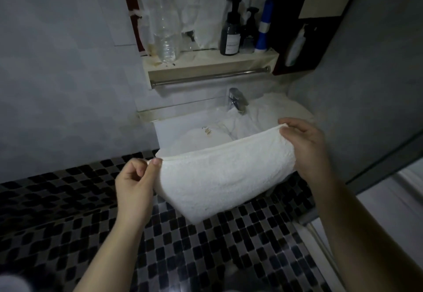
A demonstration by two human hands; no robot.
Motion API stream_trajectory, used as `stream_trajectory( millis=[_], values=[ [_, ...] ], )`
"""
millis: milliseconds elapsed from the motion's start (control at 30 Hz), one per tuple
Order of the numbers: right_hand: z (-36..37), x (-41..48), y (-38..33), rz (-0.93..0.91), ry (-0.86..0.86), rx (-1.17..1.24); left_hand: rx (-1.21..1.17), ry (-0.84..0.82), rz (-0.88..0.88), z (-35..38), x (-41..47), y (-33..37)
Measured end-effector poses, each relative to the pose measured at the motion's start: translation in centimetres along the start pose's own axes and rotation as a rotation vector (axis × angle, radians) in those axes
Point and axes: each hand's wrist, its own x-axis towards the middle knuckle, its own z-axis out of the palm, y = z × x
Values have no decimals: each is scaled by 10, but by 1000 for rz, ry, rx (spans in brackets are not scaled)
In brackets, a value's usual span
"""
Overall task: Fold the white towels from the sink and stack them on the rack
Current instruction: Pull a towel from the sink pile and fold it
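L hand [135,180] pinches the left top corner of a folded white towel [219,177], thumb on the hem. Towel hangs doubled btwn both hands, above the mosaic floor. R hand [305,145] grips its right top corner. Behind the hands: sink [160,129] w/ more white towels [247,122] piled under the tap [238,99].

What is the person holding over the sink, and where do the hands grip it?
A folded white towel, held at its top edge: the left hand pinches the left corner, the right hand grips the right end.
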Motion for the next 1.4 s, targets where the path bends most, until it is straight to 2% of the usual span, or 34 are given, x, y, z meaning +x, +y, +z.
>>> stream_trajectory(
  millis=[233,433,800,967,1033,1133,1300,1400],
  values=[
    [41,54,30,6,8,-117,126,113,-121,9,28,-31],
    [87,129,53,-9,-54,-56,138,263,-179,27,81,-50],
    [179,268,176,115,-259,-290,307,612,-476,42,202,-146],
    [221,308,217,61,-339,-436,476,626,-558,29,242,-187],
    [230,312,236,110,-420,-562,537,569,-693,26,237,-208],
    [231,316,259,239,-555,-849,497,436,-883,26,216,-230],
    [232,322,263,332,-600,-1032,526,457,-876,24,216,-237],
    [246,323,260,357,-758,-1126,472,466,-900,31,221,-240]
  ],
)
